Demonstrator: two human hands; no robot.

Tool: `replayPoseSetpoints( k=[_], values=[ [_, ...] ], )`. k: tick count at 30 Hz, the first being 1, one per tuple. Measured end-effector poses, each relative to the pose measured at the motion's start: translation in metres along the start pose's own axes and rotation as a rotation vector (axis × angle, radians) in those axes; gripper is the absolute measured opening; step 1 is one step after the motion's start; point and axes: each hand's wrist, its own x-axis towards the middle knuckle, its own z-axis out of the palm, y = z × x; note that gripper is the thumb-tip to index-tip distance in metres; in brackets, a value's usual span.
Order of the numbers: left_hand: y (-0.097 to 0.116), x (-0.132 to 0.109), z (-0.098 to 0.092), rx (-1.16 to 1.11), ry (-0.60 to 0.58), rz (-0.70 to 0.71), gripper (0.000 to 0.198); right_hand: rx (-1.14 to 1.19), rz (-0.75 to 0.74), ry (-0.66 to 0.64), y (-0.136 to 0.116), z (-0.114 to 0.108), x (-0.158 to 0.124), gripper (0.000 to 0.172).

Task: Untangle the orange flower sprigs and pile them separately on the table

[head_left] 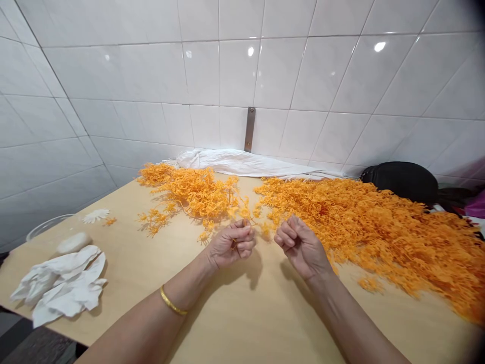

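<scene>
My left hand (233,243), with a gold bangle on its wrist, pinches a thin orange sprig (244,210) over the middle of the table. To its right, my right hand (301,246) is closed with thumb and fingertips together; whatever it may hold is too small to make out. The two hands are a short gap apart. Behind my left hand lies a smaller heap of orange branching pieces (193,192). A much larger orange heap (371,222) spreads from behind my right hand to the table's right edge.
White crumpled cloths (68,283), a white rounded item (74,242), a white flower-shaped piece (96,216) and a clear dish rim (49,220) lie left. A long white cloth (235,162) runs along the tiled wall. A black bag (403,181) stands back right.
</scene>
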Motion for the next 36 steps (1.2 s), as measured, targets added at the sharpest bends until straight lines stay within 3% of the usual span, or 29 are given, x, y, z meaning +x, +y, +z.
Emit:
replayPoseSetpoints(
  k=[3,6,9,12,14,21,24,28,32,34,36],
  values=[
    [-0.012,0.005,0.001,0.271,0.073,0.032,0.018,-0.192,0.021,-0.056,0.004,-0.001,-0.001,0.021],
    [-0.021,0.008,0.003,0.539,0.118,0.040,0.020,-0.450,-0.021,-0.032,0.013,0.001,-0.004,0.031],
    [-0.024,0.007,0.005,0.647,0.144,0.032,0.022,-0.627,-0.084,-0.005,0.019,0.001,-0.005,0.036],
    [-0.023,0.007,0.007,0.620,0.102,0.022,0.021,-0.678,-0.112,-0.047,0.022,0.000,-0.005,0.023],
    [-0.023,0.007,0.006,0.537,0.104,0.029,0.020,-0.635,-0.080,-0.054,0.023,-0.001,-0.005,0.023],
    [-0.021,0.009,0.000,0.425,0.144,0.075,0.021,-0.236,0.152,-0.140,0.021,-0.002,-0.005,0.013],
    [-0.020,0.008,0.001,0.427,0.186,0.075,0.020,-0.150,0.170,-0.115,0.023,-0.005,-0.002,0.014],
    [-0.018,0.007,0.005,0.415,0.231,0.088,0.021,-0.306,0.099,-0.049,0.029,-0.009,0.000,0.022],
    [-0.019,0.006,0.008,0.498,0.138,0.084,0.021,-0.500,0.015,-0.048,0.034,-0.009,-0.002,0.026],
    [-0.020,0.006,0.008,0.516,0.106,0.098,0.019,-0.537,0.019,-0.046,0.035,-0.008,-0.003,0.028],
    [-0.021,0.007,0.007,0.514,0.151,0.111,0.018,-0.539,0.047,-0.030,0.034,-0.006,-0.003,0.029]
  ],
)
